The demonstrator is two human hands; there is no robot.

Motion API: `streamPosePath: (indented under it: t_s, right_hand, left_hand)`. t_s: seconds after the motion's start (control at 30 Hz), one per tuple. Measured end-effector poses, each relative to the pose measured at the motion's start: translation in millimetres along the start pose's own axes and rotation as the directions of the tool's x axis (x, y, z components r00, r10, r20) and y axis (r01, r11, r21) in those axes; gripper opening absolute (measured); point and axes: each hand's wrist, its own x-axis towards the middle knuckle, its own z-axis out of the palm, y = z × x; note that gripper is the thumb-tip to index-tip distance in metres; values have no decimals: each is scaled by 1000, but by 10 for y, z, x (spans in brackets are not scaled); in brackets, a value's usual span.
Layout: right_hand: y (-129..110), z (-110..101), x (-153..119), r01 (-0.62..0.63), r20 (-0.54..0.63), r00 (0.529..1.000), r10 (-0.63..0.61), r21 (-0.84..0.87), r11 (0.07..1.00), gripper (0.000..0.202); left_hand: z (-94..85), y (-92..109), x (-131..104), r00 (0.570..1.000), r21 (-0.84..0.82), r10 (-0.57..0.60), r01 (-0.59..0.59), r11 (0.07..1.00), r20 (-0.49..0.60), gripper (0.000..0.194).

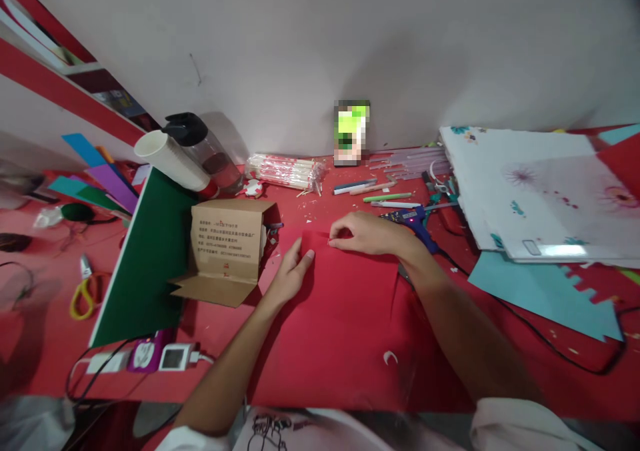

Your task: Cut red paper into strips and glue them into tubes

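Pinching smooth red paper [345,304], right fingers [345,224] clamped on it, grip of left fingers [299,252] unclear, angular cardboard box [227,241]

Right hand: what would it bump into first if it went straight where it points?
Probably the left hand. The right hand points across the red sheet towards it, but exact heights are hard to judge.

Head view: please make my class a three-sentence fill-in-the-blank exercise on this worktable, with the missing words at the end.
1. The left hand and the right hand both touch a sheet coloured ____.
2. In the picture, the scissors lie to the ____ of the green board.
3. The body of the glue gun is mainly ____ in colour.

Missing words: red; left; blue.
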Motion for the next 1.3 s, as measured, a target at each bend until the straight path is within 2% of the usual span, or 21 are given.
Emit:
streamPosePath:
  t_s: [0.33, 0.53, 0.63, 0.8, 0.93, 1.3]
  right_hand:
    - [40, 28, 31, 19, -16, 1000, -19, 14, 1000, 17]
    - [26, 32, 34, 6, -1, 1000, -6, 25, 1000, 16]
    - [45, 51, 31, 10, -24, 1000, -7, 114, 993, 11]
    - [115, 74, 28, -32, -34, 999, 43, 259, 965, 32]
    - [140, 71, 39, -70, -16, 997, 76, 222, 973, 30]
    - [146, 9, 31, 28, -35, 999, -20, 241, 970, 19]
  left_hand:
    - [29, 70, -15, 998, -20, -63, 63, 998, -21, 52]
    - [23, 14, 4, 999, 13, -6, 6, 1000, -31, 45]
    - [13, 10, 12, 998, 65, 7, -3, 998, -66, 40]
    - [0, 43, 13, 995, 144, 8, 7, 990, -101, 36]
    - [11, 60, 10, 996, 102, 8, 1, 995, -84, 40]
    - [2, 40, 7, 999, 98, 24, -20, 995, -43, 42]
